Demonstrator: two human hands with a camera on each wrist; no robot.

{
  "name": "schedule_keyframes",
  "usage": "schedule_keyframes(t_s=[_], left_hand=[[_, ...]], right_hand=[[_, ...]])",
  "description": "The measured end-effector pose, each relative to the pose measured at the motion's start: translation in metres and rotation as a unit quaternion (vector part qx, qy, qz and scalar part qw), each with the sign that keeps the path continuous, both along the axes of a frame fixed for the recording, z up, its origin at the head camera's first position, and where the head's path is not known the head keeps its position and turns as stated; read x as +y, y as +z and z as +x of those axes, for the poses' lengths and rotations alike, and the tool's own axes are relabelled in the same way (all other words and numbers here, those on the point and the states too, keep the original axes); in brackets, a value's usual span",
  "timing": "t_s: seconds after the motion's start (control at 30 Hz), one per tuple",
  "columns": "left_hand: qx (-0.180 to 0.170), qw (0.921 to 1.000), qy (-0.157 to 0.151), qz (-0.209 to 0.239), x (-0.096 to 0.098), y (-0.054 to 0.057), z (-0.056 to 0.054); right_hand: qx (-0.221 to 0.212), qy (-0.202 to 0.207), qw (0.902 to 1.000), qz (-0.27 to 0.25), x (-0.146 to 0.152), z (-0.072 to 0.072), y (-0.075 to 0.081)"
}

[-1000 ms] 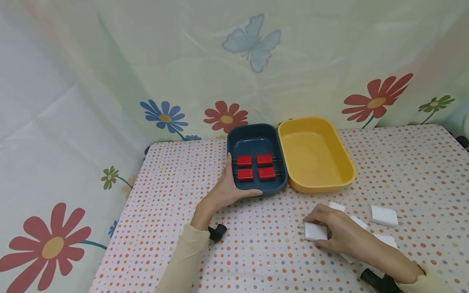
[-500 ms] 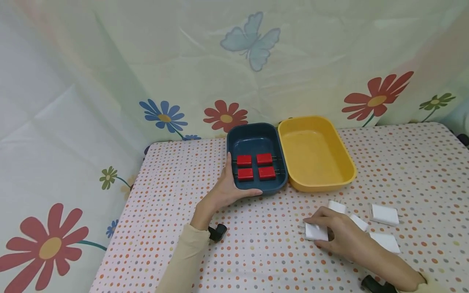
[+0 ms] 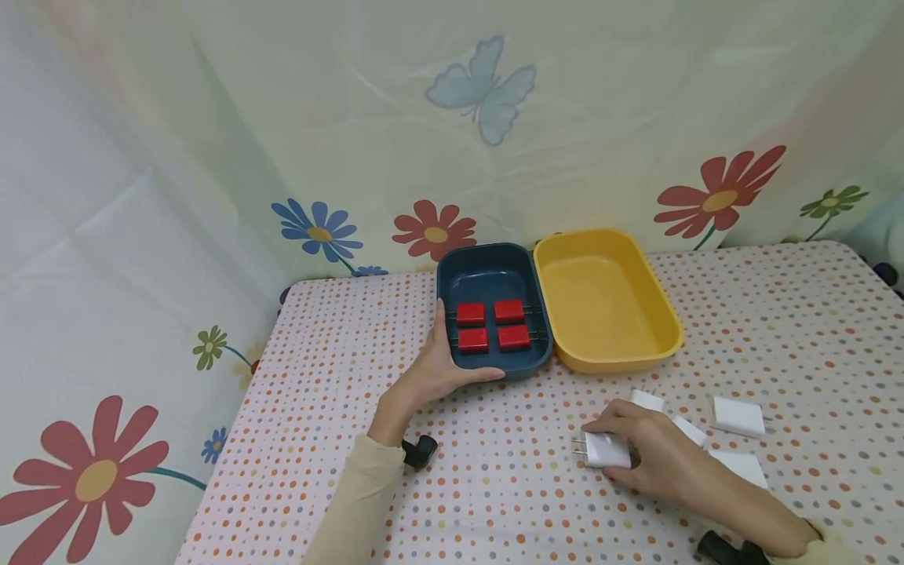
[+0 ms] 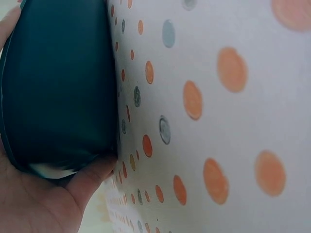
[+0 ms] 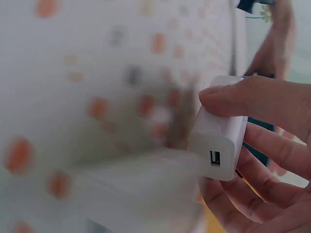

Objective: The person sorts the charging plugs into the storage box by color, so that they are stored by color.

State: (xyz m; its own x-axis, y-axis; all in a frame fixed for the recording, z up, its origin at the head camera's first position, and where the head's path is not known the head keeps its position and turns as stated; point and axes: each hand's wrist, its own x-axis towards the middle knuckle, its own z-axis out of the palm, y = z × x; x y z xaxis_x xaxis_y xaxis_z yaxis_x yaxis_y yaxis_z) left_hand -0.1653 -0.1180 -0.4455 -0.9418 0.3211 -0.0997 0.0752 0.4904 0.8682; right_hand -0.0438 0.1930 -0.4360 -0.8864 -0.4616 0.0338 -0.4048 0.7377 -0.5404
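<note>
My left hand [image 3: 428, 373] rests against the near left corner of a dark blue tray [image 3: 483, 275]. Its fingers lie straight along the left wall and the thumb runs along the front wall; the left wrist view shows the thumb [image 4: 92, 179] touching that wall. Several red USB chargers [image 3: 472, 340] sit in two rows inside this tray. Over the table, my right hand [image 3: 660, 451] pinches a white USB charger [image 3: 607, 450], prongs pointing left. In the right wrist view the charger [image 5: 214, 145] shows its USB port, with the thumb on one face and fingers behind.
Touching the blue tray's right side is a yellow tray [image 3: 607, 306]. Several other white chargers [image 3: 738, 416] lie on the dotted tablecloth [image 3: 494, 502] around my right hand, partly hidden by it. A flowered curtain [image 3: 353, 118] hangs behind the table.
Both hands hold nearly the same places. The head view has shifted slightly. The white charger stays pinched in my right hand, and the trays have not moved.
</note>
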Motion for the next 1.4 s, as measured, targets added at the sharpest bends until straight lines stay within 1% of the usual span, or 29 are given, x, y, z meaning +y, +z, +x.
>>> schedule_keyframes(t_s=[0.1, 0.23, 0.33, 0.4, 0.43, 0.5, 0.57, 0.6, 0.67, 0.77, 0.93, 1.07, 1.2, 1.4], left_hand=[[0.005, 1.0000, -0.003, 0.003, -0.001, -0.002, 0.000], [0.002, 1.0000, -0.001, -0.003, -0.001, -0.002, 0.000], [-0.001, 1.0000, 0.001, -0.003, -0.001, -0.001, 0.001], [-0.002, 1.0000, 0.002, -0.004, -0.002, -0.001, 0.003], [-0.005, 1.0000, 0.003, -0.005, -0.003, -0.001, 0.004], [-0.008, 0.9999, 0.006, -0.004, -0.005, -0.002, 0.005], [-0.010, 0.9999, 0.009, -0.004, -0.006, -0.003, 0.006], [-0.012, 0.9999, 0.010, -0.004, -0.007, -0.003, 0.006], [-0.009, 0.9999, 0.009, 0.000, -0.007, -0.003, 0.006], [-0.009, 0.9999, 0.004, 0.002, -0.005, -0.001, 0.005], [-0.016, 0.9999, 0.005, -0.004, -0.002, 0.001, 0.004], [-0.009, 0.9999, 0.006, -0.003, -0.002, 0.000, 0.004], [-0.004, 1.0000, 0.001, 0.001, -0.002, 0.000, 0.004], [-0.004, 1.0000, 0.003, -0.006, -0.001, 0.000, 0.005]], right_hand=[[0.021, -0.006, 0.9998, 0.001, 0.002, -0.007, 0.021], [0.061, -0.022, 0.9978, -0.014, 0.005, -0.023, 0.051], [0.086, -0.033, 0.9955, -0.020, 0.007, -0.040, 0.069], [0.105, -0.040, 0.9935, -0.018, 0.007, -0.054, 0.075], [0.107, -0.043, 0.9931, -0.021, 0.007, -0.061, 0.076], [0.103, -0.046, 0.9934, -0.022, 0.006, -0.076, 0.073], [0.097, -0.043, 0.9941, -0.022, 0.004, -0.090, 0.065], [0.085, -0.043, 0.9952, -0.020, 0.004, -0.097, 0.060], [0.066, -0.038, 0.9969, -0.019, 0.003, -0.108, 0.051], [0.046, -0.039, 0.9981, -0.013, 0.004, -0.119, 0.039], [0.017, -0.060, 0.9981, -0.002, 0.004, -0.129, 0.027], [0.003, -0.068, 0.9977, 0.000, 0.001, -0.132, 0.022], [-0.014, -0.072, 0.9973, -0.009, -0.002, -0.132, 0.019], [-0.012, -0.073, 0.9971, -0.017, -0.004, -0.133, 0.014]])
